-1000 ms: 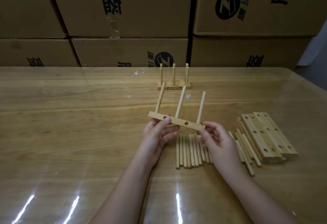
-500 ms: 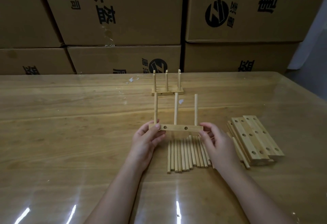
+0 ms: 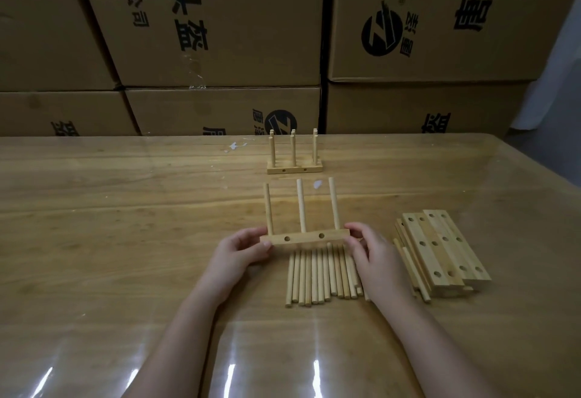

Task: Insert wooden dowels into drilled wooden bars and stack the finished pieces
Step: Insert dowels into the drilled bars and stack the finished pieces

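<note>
Levelled from its earlier tilt, the bar [image 3: 304,237] is held above the near middle of the table [image 3: 125,240], its three dowels [image 3: 301,205] upright. The left hand [image 3: 239,253] and right hand [image 3: 374,253] each pinch an end. It looks light and stiff, so the ends suit gripping. Loose dowels [image 3: 320,275] lie just beneath, spare bars [image 3: 443,250] to the right, and the finished piece [image 3: 294,168] farther off, with the way apparently open.

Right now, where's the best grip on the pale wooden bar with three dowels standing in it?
Probably the short ends of the pale wooden bar, one from each side, as the left hand and right hand pinch it now. Its three upright round wooden dowels crowd the top, and a row of loose dowels lies close below, so the ends are the free parts.
</note>
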### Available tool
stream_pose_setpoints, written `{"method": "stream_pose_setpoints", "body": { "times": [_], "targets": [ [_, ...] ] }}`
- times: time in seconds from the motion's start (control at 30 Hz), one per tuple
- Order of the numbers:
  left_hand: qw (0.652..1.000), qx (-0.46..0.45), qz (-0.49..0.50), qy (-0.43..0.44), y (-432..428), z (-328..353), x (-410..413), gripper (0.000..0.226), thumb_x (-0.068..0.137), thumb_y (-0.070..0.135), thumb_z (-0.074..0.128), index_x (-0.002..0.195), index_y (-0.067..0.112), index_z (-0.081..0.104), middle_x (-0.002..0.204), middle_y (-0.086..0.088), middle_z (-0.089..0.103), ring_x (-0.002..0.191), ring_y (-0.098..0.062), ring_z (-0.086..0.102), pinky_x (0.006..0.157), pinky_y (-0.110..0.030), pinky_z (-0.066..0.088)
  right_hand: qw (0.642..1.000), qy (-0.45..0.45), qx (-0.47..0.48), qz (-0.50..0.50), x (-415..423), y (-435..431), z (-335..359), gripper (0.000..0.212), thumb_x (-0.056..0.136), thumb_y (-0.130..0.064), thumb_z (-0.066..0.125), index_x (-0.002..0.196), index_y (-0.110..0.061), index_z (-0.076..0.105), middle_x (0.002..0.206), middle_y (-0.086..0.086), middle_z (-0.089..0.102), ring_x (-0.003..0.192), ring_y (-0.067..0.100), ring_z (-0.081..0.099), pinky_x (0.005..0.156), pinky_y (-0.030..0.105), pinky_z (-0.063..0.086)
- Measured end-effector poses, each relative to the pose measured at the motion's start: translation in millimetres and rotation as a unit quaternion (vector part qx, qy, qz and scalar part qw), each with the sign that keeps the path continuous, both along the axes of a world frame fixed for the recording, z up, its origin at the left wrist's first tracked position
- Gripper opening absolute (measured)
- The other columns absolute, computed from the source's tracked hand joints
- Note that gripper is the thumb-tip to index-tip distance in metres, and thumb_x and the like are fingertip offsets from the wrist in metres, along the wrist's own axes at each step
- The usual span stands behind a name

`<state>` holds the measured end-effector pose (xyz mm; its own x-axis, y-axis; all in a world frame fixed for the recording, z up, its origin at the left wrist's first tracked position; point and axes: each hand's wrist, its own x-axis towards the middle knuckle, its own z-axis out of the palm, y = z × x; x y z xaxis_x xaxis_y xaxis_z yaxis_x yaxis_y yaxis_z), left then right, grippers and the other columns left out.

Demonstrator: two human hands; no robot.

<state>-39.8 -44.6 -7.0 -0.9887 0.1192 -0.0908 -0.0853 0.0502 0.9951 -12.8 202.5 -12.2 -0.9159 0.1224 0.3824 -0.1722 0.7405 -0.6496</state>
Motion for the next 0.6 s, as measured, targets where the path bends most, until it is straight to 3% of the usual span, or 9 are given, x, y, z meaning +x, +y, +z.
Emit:
{"method": "stream_pose_setpoints", "body": {
  "times": [0.2,0.3,0.37,0.47,0.6],
  "targets": [
    [0.979,-0.191,0.020,0.068,11,-4,3,0.032,0.087,0.024,0.068,0.117,0.032,0.061,0.098,0.008,0.066,0.091,-0.005,0.062,0.082,-0.017,0.048,0.999,-0.033,-0.039,-0.007,-3,4,-1,0.030,0.093,-0.028,0.052,0.122,-0.027,0.055,0.100,-0.010,0.063,0.076,-0.003,0.052,0.056,0.008,0.034],
    [0.963,-0.253,-0.005,0.091,11,-2,0,0.038,0.088,0.025,0.065,0.125,0.027,0.057,0.104,0.016,0.060,0.096,0.003,0.054,0.079,-0.010,0.040,0.998,-0.047,-0.034,-0.014,-5,3,-1,0.030,0.093,-0.029,0.053,0.122,-0.030,0.054,0.077,-0.018,0.053,0.056,-0.007,0.042,0.041,0.008,0.031],
    [0.951,-0.291,-0.014,0.104,9,0,-4,0.040,0.089,0.024,0.065,0.128,0.020,0.057,0.108,0.014,0.058,0.095,0.003,0.052,0.082,-0.011,0.038,0.998,-0.051,-0.046,-0.015,-5,3,-1,0.029,0.092,-0.029,0.054,0.121,-0.030,0.056,0.066,-0.018,0.048,0.047,-0.005,0.042,0.038,0.009,0.033],
    [0.939,-0.323,-0.025,0.115,7,1,-10,0.040,0.089,0.025,0.064,0.128,0.019,0.057,0.114,0.009,0.059,0.092,0.005,0.050,0.080,-0.010,0.038,0.996,-0.055,-0.062,-0.016,-4,4,0,0.028,0.091,-0.029,0.055,0.119,-0.031,0.057,0.064,-0.016,0.049,0.045,-0.003,0.044,0.037,0.008,0.033],
    [0.926,-0.357,-0.031,0.123,3,4,-22,0.040,0.090,0.025,0.064,0.128,0.019,0.058,0.117,0.007,0.060,0.103,-0.005,0.052,0.089,-0.020,0.039,0.996,-0.056,-0.064,-0.017,-3,4,1,0.027,0.092,-0.032,0.052,0.118,-0.032,0.058,0.067,-0.016,0.051,0.049,-0.004,0.044,0.038,0.009,0.033]
  ]
}}
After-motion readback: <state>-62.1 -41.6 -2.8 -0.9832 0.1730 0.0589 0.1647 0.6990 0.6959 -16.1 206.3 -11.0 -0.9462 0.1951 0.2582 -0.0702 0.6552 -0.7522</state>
